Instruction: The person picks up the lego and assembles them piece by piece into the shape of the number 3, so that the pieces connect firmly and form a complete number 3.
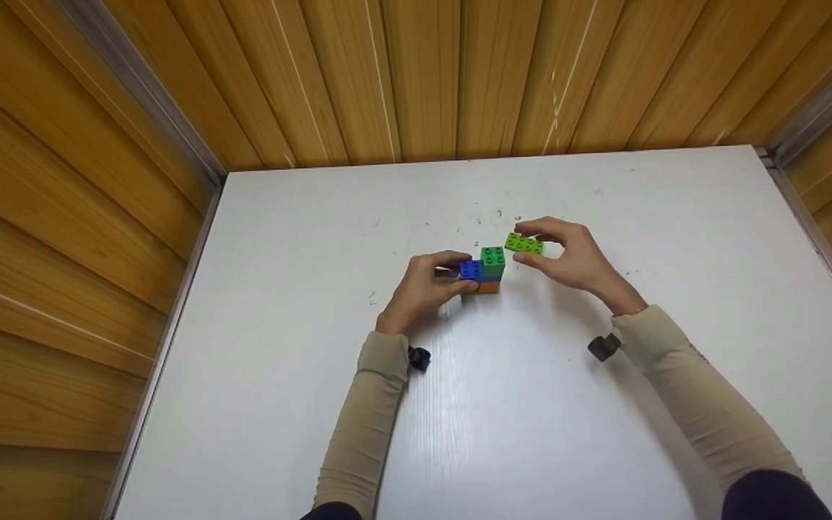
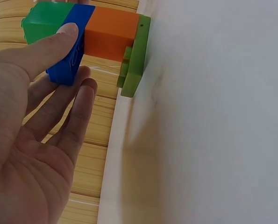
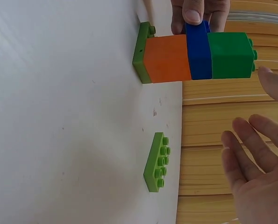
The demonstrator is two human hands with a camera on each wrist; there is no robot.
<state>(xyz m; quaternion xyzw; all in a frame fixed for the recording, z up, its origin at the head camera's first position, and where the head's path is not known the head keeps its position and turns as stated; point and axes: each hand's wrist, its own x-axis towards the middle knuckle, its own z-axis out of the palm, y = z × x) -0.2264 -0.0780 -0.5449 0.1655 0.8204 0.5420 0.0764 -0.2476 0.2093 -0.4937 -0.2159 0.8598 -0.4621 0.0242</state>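
Note:
A stack of toy building bricks stands upright on the table: a flat olive-green plate (image 2: 138, 58) at the bottom, an orange brick (image 3: 168, 58), a blue brick (image 1: 471, 270), then a green brick (image 1: 492, 261) on top. My left hand (image 1: 423, 290) pinches the blue layer, thumb on the near side and fingers behind it. A flat lime-green brick (image 3: 156, 163) lies studs up on the table, right of the stack. Above it hovers my right hand (image 1: 573, 256), thumb and fingers spread; the right wrist view shows a gap between them and the lime-green brick.
The white table (image 1: 300, 289) has small dark marks near its middle. Wood-patterned panels (image 1: 423, 79) rise behind it and at both sides. A small black device (image 1: 604, 348) sits at the right wrist, another (image 1: 419, 359) at the left.

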